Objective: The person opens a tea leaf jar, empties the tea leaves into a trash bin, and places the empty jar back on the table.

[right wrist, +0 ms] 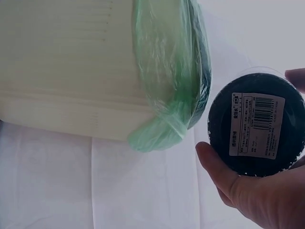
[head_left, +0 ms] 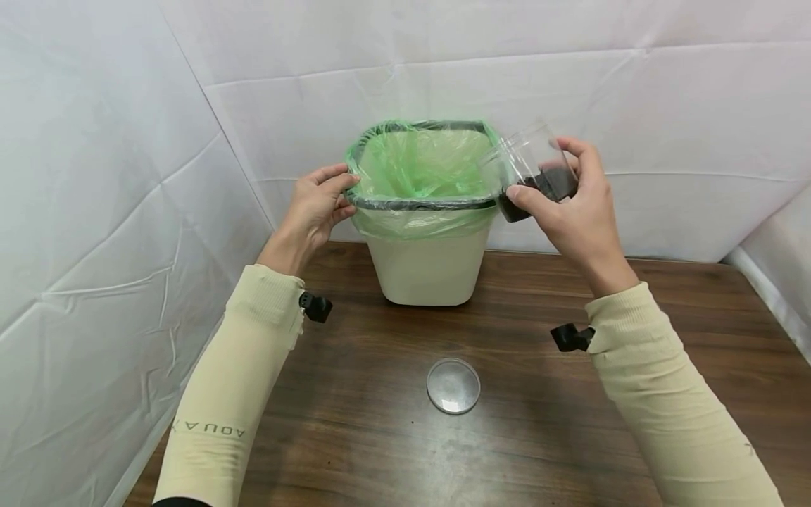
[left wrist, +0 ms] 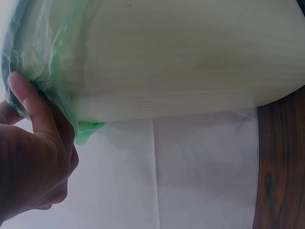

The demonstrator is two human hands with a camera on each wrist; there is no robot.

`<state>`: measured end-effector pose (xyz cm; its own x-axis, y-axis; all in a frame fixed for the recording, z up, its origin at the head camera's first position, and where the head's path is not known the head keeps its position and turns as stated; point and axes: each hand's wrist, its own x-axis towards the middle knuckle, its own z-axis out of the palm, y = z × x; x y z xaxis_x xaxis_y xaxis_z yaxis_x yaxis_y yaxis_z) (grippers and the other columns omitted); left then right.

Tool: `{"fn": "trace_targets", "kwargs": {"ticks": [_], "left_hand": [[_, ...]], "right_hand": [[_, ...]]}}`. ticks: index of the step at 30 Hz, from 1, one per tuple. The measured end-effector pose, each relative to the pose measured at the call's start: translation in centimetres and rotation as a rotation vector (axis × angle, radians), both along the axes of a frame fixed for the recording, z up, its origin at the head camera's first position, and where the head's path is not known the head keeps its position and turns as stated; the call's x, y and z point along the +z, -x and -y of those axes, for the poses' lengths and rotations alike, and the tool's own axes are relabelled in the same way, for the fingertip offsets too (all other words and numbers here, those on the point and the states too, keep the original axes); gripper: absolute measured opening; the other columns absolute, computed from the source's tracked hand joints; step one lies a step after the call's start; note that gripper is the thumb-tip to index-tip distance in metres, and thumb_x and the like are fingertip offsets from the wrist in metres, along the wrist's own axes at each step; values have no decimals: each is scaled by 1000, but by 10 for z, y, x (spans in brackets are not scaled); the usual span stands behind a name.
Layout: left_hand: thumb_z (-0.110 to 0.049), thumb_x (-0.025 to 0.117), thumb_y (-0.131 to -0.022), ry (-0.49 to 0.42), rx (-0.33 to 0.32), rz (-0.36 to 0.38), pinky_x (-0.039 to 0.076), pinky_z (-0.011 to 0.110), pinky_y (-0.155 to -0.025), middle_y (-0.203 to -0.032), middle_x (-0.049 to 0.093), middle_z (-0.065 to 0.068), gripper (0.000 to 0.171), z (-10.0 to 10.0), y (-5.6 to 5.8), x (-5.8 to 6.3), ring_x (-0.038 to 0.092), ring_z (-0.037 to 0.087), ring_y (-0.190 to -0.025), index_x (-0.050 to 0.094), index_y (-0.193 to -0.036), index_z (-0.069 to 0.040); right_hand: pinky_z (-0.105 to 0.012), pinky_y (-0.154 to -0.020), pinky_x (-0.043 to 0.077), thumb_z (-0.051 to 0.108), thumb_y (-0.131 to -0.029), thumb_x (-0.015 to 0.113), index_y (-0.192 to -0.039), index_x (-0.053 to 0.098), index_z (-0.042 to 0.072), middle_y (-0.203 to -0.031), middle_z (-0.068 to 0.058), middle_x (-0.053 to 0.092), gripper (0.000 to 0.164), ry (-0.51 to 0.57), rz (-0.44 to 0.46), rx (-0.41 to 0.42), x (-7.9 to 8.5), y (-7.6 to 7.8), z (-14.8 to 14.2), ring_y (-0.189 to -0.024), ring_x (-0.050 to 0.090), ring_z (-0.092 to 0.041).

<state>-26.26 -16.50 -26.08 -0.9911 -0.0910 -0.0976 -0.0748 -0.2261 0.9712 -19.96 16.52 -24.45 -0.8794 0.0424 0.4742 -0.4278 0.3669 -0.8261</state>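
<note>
A cream trash bin [head_left: 427, 271] with a dark rim stands upright, lined with a thin green plastic bag [head_left: 418, 165] folded down over its edge. My left hand [head_left: 315, 205] grips the bin's left rim through the bag, thumb and fingers on either side of it. At the bin's right edge, my right hand [head_left: 579, 208] holds a clear plastic jar [head_left: 538, 151], tilted with its mouth toward the bin. Dark, loose-looking contents [head_left: 554, 184] lie along the jar's lower side. The right wrist view shows the jar's base with a white barcode label [right wrist: 257, 125].
A round clear lid [head_left: 453, 386] lies on the brown wooden table [head_left: 355, 422] in front of the bin. White cloth walls [head_left: 570, 84] stand behind the bin and at the sides. Small dark cameras [head_left: 315, 307] sit at both wrists.
</note>
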Motion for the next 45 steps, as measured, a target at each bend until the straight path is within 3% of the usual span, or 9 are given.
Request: {"fn": "trace_targets", "kwargs": {"ticks": [19,34,45], "left_hand": [[-10,68,-97,3,3,-7,52,21,-57,-128,55,6,45,-2,0,1,47,12,-62,56,-140,-10],[-12,68,-97,17,24,-13,52,21,-56,-129,56,6,42,-4,3,-1,47,12,-61,58,-138,-11],[-12,68,-97,30,36,-31,51,20,-54,-120,56,7,41,-7,4,-6,46,11,-58,58,-137,-11]], "right_hand": [[-29,-74,42,26,-81,81,-143,51,13,-107,1,59,71,13,-32,-41,6,13,4,-91,56,-16],[-27,-72,44,29,-79,83,-140,52,11,-112,-4,60,70,42,-25,-39,6,21,11,-91,54,-16],[-27,-70,46,29,-79,83,-139,53,12,-103,-3,57,70,38,-29,-35,8,24,15,-88,54,-16]]}}
